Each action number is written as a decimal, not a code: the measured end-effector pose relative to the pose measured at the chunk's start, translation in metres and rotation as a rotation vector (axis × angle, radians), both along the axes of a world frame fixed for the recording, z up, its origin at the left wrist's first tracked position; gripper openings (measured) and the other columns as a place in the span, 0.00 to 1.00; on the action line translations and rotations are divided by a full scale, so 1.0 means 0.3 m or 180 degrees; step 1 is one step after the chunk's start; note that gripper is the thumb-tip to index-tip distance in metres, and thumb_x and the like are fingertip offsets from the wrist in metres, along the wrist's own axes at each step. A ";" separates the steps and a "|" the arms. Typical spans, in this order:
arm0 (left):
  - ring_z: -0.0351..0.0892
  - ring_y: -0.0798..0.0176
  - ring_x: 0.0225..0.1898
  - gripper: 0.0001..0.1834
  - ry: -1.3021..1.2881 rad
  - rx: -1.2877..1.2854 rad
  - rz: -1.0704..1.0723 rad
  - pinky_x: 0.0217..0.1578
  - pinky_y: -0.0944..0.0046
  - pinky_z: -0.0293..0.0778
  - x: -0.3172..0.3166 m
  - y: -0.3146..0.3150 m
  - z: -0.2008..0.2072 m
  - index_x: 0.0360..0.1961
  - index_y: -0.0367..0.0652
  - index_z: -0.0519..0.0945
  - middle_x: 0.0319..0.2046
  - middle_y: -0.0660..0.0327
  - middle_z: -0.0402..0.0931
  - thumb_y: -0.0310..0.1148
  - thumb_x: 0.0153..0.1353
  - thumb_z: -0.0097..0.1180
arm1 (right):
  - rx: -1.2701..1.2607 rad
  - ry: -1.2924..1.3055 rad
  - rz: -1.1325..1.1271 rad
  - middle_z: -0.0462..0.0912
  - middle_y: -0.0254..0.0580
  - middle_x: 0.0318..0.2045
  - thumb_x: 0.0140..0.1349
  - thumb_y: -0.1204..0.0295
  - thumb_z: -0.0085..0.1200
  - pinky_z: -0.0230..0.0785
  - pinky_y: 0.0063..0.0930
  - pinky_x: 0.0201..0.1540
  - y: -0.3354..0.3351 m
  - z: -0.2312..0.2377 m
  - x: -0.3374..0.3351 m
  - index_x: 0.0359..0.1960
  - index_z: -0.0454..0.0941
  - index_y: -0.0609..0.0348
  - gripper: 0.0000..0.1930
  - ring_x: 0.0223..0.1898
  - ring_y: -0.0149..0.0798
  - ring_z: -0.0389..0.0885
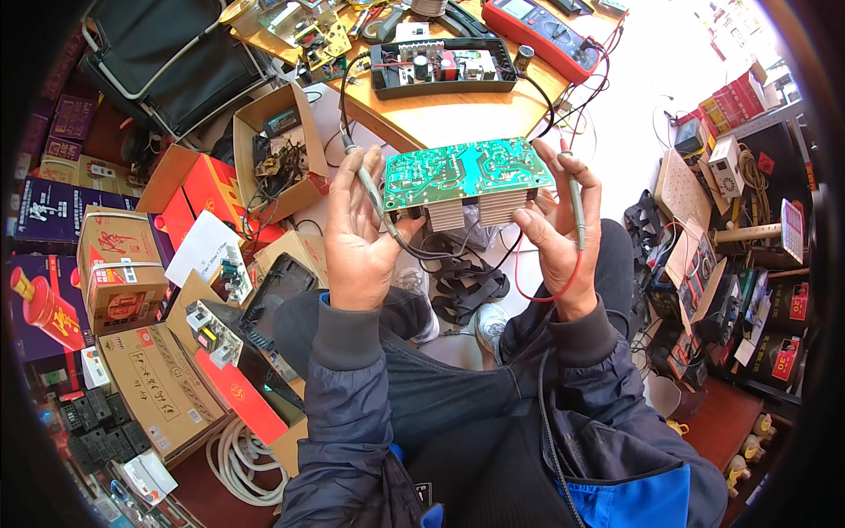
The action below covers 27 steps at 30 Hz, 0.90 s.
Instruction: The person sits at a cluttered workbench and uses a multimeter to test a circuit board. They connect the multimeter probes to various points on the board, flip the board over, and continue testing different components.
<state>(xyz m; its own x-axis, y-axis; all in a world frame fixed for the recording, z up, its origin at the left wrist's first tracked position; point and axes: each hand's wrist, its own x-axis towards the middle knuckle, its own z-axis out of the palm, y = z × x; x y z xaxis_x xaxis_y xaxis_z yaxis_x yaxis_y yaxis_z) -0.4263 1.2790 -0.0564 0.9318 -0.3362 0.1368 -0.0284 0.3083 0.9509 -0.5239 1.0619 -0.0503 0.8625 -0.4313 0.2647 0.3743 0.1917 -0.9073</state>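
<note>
Between my two hands, a green circuit board point(466, 172) is held up above my lap, its solder side facing up. Silver finned heat sinks point(506, 209) show beneath its near edge. My left hand point(356, 255) grips the board's left end and has a grey test probe point(370, 189) with a black lead tucked along the fingers. The right end is gripped by my right hand point(570, 264), with the thumb at the heat sink's side. A second grey probe point(577, 211), on a red lead, lies across those fingers. Both probe tips point upward, apart from the solder side.
Ahead, a wooden table point(400, 119) bears an open black case point(383, 86) with electronics inside and a red multimeter point(528, 26). Cardboard boxes point(145, 378) crowd the left, beside a folding chair point(158, 53). A coiled white cable point(238, 466) lies lower left. Cluttered shelves point(748, 264) stand right.
</note>
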 end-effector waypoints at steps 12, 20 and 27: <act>0.66 0.53 0.76 0.52 -0.0026 -0.0143 -0.0334 0.75 0.54 0.67 0.001 0.016 0.018 0.80 0.43 0.58 0.77 0.50 0.63 0.10 0.55 0.65 | 0.0015 0.0194 0.0259 0.58 0.61 0.80 0.65 0.84 0.61 0.67 0.47 0.75 -0.023 0.001 -0.037 0.70 0.58 0.56 0.34 0.77 0.51 0.66; 0.63 0.50 0.79 0.54 -0.0307 -0.0158 -0.0474 0.76 0.52 0.65 -0.013 0.008 0.052 0.82 0.43 0.54 0.78 0.47 0.62 0.09 0.51 0.50 | -0.0361 0.0021 -0.0011 0.61 0.63 0.79 0.64 0.85 0.63 0.71 0.45 0.73 -0.046 -0.009 -0.055 0.70 0.60 0.54 0.35 0.77 0.52 0.67; 0.64 0.48 0.78 0.53 -0.0316 -0.0469 -0.0451 0.77 0.49 0.62 -0.004 -0.007 0.077 0.82 0.43 0.55 0.78 0.47 0.62 0.13 0.49 0.45 | -0.0474 -0.0013 0.0002 0.60 0.62 0.80 0.65 0.88 0.62 0.71 0.45 0.72 -0.059 -0.027 -0.017 0.70 0.60 0.54 0.35 0.77 0.50 0.67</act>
